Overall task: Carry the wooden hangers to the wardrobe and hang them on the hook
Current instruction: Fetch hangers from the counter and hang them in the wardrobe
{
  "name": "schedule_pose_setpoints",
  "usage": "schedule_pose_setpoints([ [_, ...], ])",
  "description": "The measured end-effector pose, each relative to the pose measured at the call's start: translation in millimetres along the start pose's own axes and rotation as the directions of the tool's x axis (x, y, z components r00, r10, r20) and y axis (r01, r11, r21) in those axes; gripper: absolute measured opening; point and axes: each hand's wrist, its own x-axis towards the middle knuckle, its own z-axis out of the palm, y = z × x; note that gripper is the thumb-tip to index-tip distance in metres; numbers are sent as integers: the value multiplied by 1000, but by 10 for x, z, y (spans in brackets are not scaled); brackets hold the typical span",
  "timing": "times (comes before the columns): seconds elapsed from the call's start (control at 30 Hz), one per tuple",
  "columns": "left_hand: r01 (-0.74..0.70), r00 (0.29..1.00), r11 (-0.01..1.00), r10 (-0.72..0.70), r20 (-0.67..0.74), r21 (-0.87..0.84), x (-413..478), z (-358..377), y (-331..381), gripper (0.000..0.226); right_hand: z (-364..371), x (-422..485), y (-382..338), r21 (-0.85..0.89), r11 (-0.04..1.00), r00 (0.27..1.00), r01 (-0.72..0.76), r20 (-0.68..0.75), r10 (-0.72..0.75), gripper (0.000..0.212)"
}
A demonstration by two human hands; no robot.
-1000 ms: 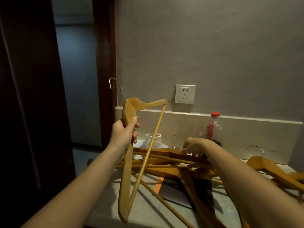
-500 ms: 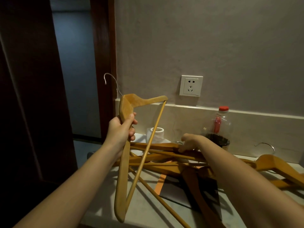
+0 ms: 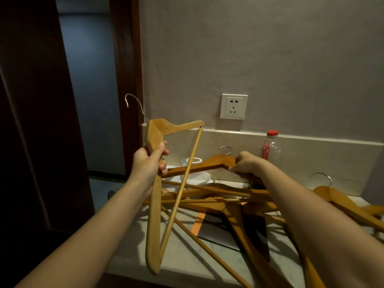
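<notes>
The left hand (image 3: 148, 163) is closed around one arm of a wooden hanger (image 3: 152, 225) that stands on end, long axis nearly vertical, its wire hook (image 3: 133, 101) pointing to the upper left of the frame. The right hand (image 3: 246, 164), just right of centre, grips a second hanger (image 3: 199, 165) at its peak, raised above the pile of hangers (image 3: 218, 194). That one lies the other way: its long axis runs almost level across the middle of the frame, and its free arm reaches leftward to the left hand's knuckles, passing behind the upright hanger's bar; whether it touches the hand I cannot tell. Its own small hook (image 3: 226, 149) sticks up beside the right fingers. So the two hangers sit crosswise, and gathering them into one hand would probably need the level one swung upright first. The pile sprawls over a pale stone counter (image 3: 182, 260), partly covering a dark sheet with an orange strip (image 3: 218, 229). Behind stand a red-capped bottle (image 3: 270, 146), a white roll (image 3: 194, 160) and a wall socket (image 3: 233, 106). A dark door frame (image 3: 126, 69) opens at the left; no wardrobe is visible.
</notes>
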Motion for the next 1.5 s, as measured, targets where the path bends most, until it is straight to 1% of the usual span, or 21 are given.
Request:
schedule_pose_setpoints([
  [0.13, 15, 999, 1000, -16, -36, -7, -33, 1, 60, 22, -217, -155, -3, 127, 989, 998, -69, -3, 70, 50],
  [0.27, 6, 999, 1000, -7, -52, -21, -122, -6, 171, 23, -401, -351, -9, 173, 982, 997, -75, 25, 72, 42],
  [0.3, 5, 999, 1000, -6, -51, -28, -151, -9, 209, 23, -444, -397, -19, 217, 973, 996, -79, 47, 70, 40],
  [0.37, -1, 999, 999, -1, -41, -45, -215, -20, 291, 22, -509, -508, -60, 363, 926, 992, -102, 107, 67, 33],
  [0.43, -12, 1000, 998, 11, -26, -54, -301, -41, 374, 21, -555, -635, -110, 458, 884, 990, -100, 136, 41, 28],
  [0.6, -55, 998, 997, 55, 2, -47, -563, -140, 632, 22, -610, -1056, -275, 578, 813, 993, -70, 117, 2, 31],
  [0.67, -88, 996, 996, 89, 23, -27, -682, -199, 758, 20, -589, -1250, -345, 620, 783, 992, -49, 124, -36, 30],
  [0.77, -135, 990, 991, 134, 44, 8, -886, -323, 915, 18, -498, -1535, -466, 679, 733, 977, -32, 175, -119, 26],
  [0.87, -168, 985, 985, 166, 45, 30, -1103, -489, 1009, 18, -349, -1780, -577, 694, 720, 956, -23, 225, -186, 29],
  [1.1, -219, 966, 958, 239, -96, 186, -1712, -975, 1115, 22, 112, -2136, -744, 698, 715, 888, 23, 313, -335, 33],
  [1.17, -206, 957, 950, 246, -154, 236, -1921, -1114, 1113, 22, 289, -2203, -778, 723, 691, 872, 0, 339, -355, 32],
  [1.23, -183, 941, 941, 251, -225, 286, -2139, -1230, 1084, 21, 469, -2279, -807, 747, 664, 852, -33, 368, -372, 27],
  [1.3, -149, 922, 938, 247, -300, 313, -2370, -1319, 1029, 20, 649, -2360, -812, 750, 660, 827, -31, 390, -404, 20],
  [1.4, -85, 897, 941, 216, -386, 329, -2740, -1407, 881, 18, 957, -2489, -755, 739, 674, 791, -12, 419, -446, 18],
  [1.5, -5, 864, 934, 184, -469, 357, -3159, -1476, 667, 17, 1298, -2652, -626, 702, 712, 754, -15, 476, -453, 19],
])
